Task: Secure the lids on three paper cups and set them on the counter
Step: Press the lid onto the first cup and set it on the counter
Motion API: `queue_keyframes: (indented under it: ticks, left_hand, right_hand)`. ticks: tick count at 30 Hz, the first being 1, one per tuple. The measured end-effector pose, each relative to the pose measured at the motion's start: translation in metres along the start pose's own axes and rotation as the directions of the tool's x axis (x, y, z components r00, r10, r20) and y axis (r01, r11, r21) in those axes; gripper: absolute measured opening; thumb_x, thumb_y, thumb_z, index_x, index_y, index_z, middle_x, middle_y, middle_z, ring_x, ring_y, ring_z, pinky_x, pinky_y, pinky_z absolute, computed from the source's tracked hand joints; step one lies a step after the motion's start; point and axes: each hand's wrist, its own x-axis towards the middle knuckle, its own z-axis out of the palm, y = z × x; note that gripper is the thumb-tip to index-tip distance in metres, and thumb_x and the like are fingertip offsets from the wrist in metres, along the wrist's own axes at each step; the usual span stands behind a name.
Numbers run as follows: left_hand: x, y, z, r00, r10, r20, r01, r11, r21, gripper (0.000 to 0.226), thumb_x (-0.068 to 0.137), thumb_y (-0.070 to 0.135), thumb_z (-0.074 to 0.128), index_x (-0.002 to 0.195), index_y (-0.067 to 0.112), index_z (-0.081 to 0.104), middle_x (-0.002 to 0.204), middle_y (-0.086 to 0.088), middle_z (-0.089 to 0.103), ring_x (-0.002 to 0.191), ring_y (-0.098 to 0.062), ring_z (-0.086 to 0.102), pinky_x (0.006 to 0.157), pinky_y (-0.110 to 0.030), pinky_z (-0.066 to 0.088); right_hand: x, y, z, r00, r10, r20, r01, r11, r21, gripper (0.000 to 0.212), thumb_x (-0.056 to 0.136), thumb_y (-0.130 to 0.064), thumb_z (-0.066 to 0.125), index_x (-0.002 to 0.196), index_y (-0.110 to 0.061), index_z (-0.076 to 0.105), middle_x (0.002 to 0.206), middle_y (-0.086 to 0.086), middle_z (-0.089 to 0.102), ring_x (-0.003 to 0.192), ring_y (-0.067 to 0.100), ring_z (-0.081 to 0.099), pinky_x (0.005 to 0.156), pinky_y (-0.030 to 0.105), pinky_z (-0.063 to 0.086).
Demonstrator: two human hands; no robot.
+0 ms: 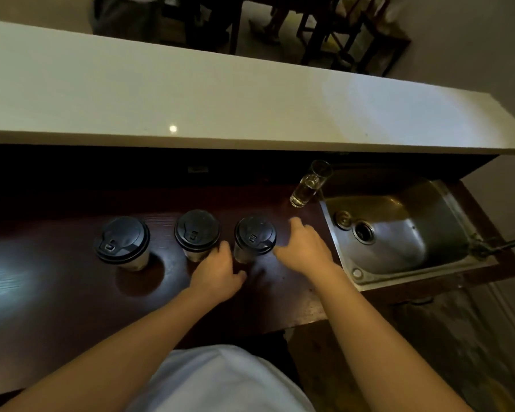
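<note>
Three paper cups stand in a row on the dark wooden counter (72, 292), each already wearing a black lid, and both hands flank the right cup (254, 239). The left hand (217, 273) sits loosely curled, its grip narrow and holding nothing, fingertips just beside the gap between the middle cup (197, 234) and the right one. The right hand (305, 248) is spread wide and empty on the cup's far side, near the rim but, as far as I can tell, not touching it. The left cup (122, 242) stands well clear of either grip. To do this well, I'd close both grips on the cup wall to steady it, then press around the lid edge evenly; a lopsided push could tip it toward the sink (399, 233) beyond the right grip.
</note>
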Motion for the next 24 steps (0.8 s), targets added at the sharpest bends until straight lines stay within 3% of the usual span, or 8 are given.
queue_keyframes:
  ticks: [3,7,12,17,21,24]
  left_hand:
    - [0.005,-0.001,0.010,1.000,-0.030,-0.004,0.029,0.993,-0.113,0.058,0.081,0.039,0.075,0.117,0.011,0.039,0.123,-0.018,0.057,0.109,-0.037,0.061,0.084,-0.047,0.053]
    - [0.007,0.002,0.021,0.997,-0.063,-0.034,0.050,0.954,-0.296,0.066,0.080,0.036,0.077,0.127,0.012,0.038,0.129,-0.018,0.057,0.114,-0.038,0.061,0.089,-0.050,0.053]
    - [0.010,0.003,0.030,0.989,-0.054,-0.134,-0.004,0.916,-0.402,0.067,0.082,0.028,0.076,0.136,0.016,0.038,0.132,-0.015,0.057,0.115,-0.033,0.061,0.091,-0.044,0.053]
    - [0.015,0.001,0.035,0.992,0.000,-0.125,-0.053,0.904,-0.424,0.062,0.084,0.023,0.075,0.136,0.016,0.044,0.128,-0.011,0.062,0.114,-0.028,0.062,0.088,-0.037,0.052]
    - [0.018,0.003,0.039,0.995,0.027,-0.100,-0.069,0.894,-0.444,0.068,0.075,0.022,0.084,0.132,0.022,0.047,0.123,-0.005,0.064,0.108,-0.023,0.064,0.087,-0.042,0.056]
    - [0.022,0.005,0.042,0.997,0.015,-0.070,-0.046,0.877,-0.478,0.070,0.069,0.017,0.088,0.127,0.022,0.050,0.118,-0.001,0.065,0.102,-0.019,0.065,0.080,-0.034,0.056]
  right_hand:
    - [0.006,-0.007,-0.008,0.988,-0.120,0.094,0.120,0.993,0.005,0.093,0.083,-0.038,0.070,0.157,-0.025,0.015,0.157,0.012,0.025,0.141,0.041,0.031,0.108,0.050,0.040]
    - [0.007,-0.018,0.006,0.960,-0.257,0.111,0.263,0.964,-0.041,0.104,0.081,-0.049,0.073,0.159,-0.031,0.006,0.159,0.002,0.019,0.141,0.036,0.025,0.108,0.051,0.041]
    - [0.010,-0.018,0.025,0.952,-0.305,0.005,0.305,0.952,-0.014,0.095,0.084,-0.049,0.072,0.157,-0.030,0.015,0.157,0.000,0.024,0.138,0.032,0.031,0.102,0.055,0.046]
    - [0.016,-0.008,0.020,0.929,-0.370,0.009,0.368,0.926,0.086,0.094,0.076,-0.044,0.080,0.152,-0.025,0.030,0.147,0.001,0.038,0.132,0.028,0.042,0.105,0.045,0.046]
    - [0.027,0.002,0.011,0.951,-0.303,0.055,0.283,0.930,0.235,0.090,0.075,-0.038,0.084,0.150,-0.021,0.037,0.139,0.005,0.044,0.127,0.023,0.046,0.094,0.028,0.041]
    - [0.030,0.011,0.004,0.959,-0.273,0.075,0.241,0.927,0.288,0.086,0.072,-0.038,0.085,0.145,-0.024,0.043,0.135,0.004,0.048,0.124,0.023,0.049,0.094,0.031,0.046]
